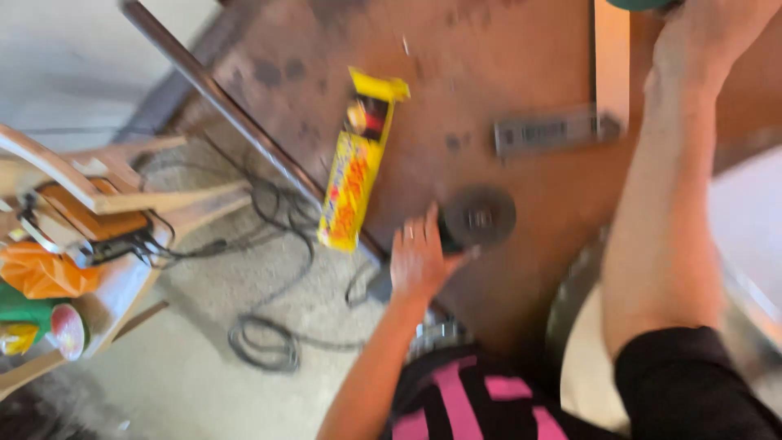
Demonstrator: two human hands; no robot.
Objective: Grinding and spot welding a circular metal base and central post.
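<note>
One person's two bare hands are showing over a brown, stained metal counter (505, 65). The left hand (419, 259) is lying at the counter's near edge, its grip spread, fingers extended and the thumb reaching toward a single dark grey round grinding disc (481, 217); the hand is covering the dark tool body beside the disc, and whether it is gripping that body cannot be told through the blur. The disc is lying flat on the counter, just right of the hand. The right hand (705, 37) is stretching to the upper right corner of the view, its fingers cut off by the frame edge beside a dark green object (643, 4), so the state of its grip cannot be told. One long yellow plastic packet with red print (356, 163) is lying on the counter, left of the disc and apart from it. One grey metal bar (554, 130) is lying flat further back, meeting one pale wooden strip (611, 57). One tangle of black cable (269, 326) is trailing over the pale floor (187, 367) at lower left. At the far left, one wooden frame (122, 200) is holding an orange bag (45, 273).
</note>
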